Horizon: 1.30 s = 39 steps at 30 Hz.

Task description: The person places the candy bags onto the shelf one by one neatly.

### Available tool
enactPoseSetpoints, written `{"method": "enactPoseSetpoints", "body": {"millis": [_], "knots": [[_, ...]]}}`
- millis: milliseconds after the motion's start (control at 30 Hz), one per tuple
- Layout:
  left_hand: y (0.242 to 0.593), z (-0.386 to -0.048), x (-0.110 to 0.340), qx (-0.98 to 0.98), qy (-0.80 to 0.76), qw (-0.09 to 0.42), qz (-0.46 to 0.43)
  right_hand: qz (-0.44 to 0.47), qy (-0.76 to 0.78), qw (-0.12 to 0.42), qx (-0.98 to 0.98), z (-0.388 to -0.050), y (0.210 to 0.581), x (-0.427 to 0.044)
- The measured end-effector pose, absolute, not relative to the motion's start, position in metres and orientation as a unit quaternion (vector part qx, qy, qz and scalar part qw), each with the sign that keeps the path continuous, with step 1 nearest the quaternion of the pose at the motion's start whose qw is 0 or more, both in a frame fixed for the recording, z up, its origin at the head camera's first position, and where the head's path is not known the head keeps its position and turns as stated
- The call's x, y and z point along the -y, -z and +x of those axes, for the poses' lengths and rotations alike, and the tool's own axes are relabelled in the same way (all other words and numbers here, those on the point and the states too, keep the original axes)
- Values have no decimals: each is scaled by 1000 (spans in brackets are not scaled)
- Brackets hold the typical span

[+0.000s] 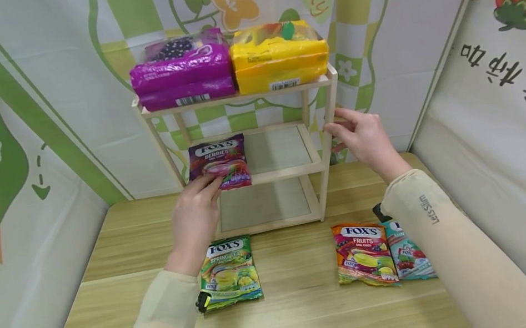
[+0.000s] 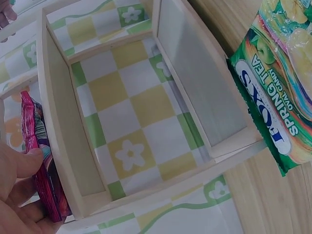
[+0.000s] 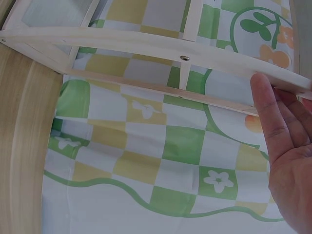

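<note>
My left hand [image 1: 192,219] pinches the lower edge of a purple bag of Fox's Berries candy [image 1: 217,156] on the middle shelf's left side. In the left wrist view, the thumb presses one face of this candy bag [image 2: 41,161], with fingers under it. The small wooden rack [image 1: 265,177] stands upright with three levels. My right hand [image 1: 365,135] grips its right front post, thumb at the front. In the right wrist view, fingers of the right hand [image 3: 287,141] touch the wooden post [image 3: 219,61]; some fingertips are hidden behind it.
A purple pack [image 1: 182,74] and a yellow pack [image 1: 281,60] fill the top shelf. On the wooden table [image 1: 299,316] lie a green Spring Tea bag [image 1: 230,272] at left, and an orange Fruits bag [image 1: 363,253] beside a teal bag [image 1: 409,255], partly behind the right sleeve.
</note>
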<state>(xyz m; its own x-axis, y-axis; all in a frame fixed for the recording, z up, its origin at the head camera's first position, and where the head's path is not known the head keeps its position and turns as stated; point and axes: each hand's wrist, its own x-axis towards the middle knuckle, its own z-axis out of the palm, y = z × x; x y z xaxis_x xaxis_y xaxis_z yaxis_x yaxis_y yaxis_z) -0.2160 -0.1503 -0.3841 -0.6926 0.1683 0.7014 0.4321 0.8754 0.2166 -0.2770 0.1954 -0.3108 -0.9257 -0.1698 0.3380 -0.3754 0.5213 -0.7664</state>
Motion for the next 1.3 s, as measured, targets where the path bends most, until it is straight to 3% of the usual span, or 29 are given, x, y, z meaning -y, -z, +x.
{"method": "enactPoseSetpoints", "body": {"millis": [1300], "knots": [[381,-229,148,923,168,314,-142,157,-455,111,870,-277,311,-196]]}}
